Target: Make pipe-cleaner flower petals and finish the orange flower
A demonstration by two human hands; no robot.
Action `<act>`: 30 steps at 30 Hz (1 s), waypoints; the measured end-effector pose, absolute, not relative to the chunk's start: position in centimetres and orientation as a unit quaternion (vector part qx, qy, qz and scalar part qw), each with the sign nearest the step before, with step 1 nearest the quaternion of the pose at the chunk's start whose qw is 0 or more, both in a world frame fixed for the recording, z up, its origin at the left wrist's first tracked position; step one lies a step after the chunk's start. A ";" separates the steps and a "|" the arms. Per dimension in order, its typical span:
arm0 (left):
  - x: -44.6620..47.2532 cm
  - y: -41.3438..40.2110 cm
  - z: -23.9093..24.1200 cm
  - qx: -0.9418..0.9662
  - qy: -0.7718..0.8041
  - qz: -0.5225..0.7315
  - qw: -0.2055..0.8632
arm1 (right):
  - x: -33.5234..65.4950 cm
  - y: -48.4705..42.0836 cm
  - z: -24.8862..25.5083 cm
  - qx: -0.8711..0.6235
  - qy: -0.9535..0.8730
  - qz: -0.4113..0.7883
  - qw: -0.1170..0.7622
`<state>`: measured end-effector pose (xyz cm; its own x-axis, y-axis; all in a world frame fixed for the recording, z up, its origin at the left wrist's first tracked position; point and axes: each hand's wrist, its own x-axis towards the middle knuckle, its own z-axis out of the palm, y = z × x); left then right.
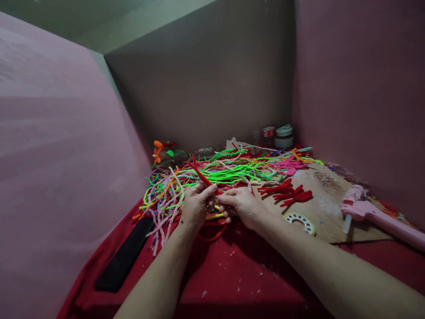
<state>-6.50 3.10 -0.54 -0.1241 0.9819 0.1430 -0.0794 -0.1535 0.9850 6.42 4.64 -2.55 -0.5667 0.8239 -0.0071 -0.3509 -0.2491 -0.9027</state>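
Between thumb and fingers, my left hand pinches a red pipe cleaner whose bent ends point up and away to the left. Close beside it, my right hand is closed in a pinch at the lower end of the same red pipe cleaner. The fingertips partly hide where it is gripped. Just behind both hands spreads a large heap of pipe cleaners in green, pink, orange and other colours. Several bent red pipe-cleaner pieces lie to the right of my right hand.
A board on the red cloth carries a tape roll and a pink glue gun. A black flat object lies at left. Orange pipe-cleaner flowers and a lidded jar stand at the back, before the walls.
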 end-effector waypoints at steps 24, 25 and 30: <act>-6.3 3.0 -0.3 0.457 0.492 0.573 0.469 | 5.9 4.1 -2.4 -0.288 -0.542 0.696 0.373; -6.3 3.0 -0.4 0.459 0.492 0.570 0.470 | 6.0 4.1 -2.4 -0.279 -0.535 0.706 0.371; -6.2 2.9 -0.2 0.455 0.500 0.565 0.473 | 6.1 4.3 -2.6 -0.251 -0.496 0.746 0.366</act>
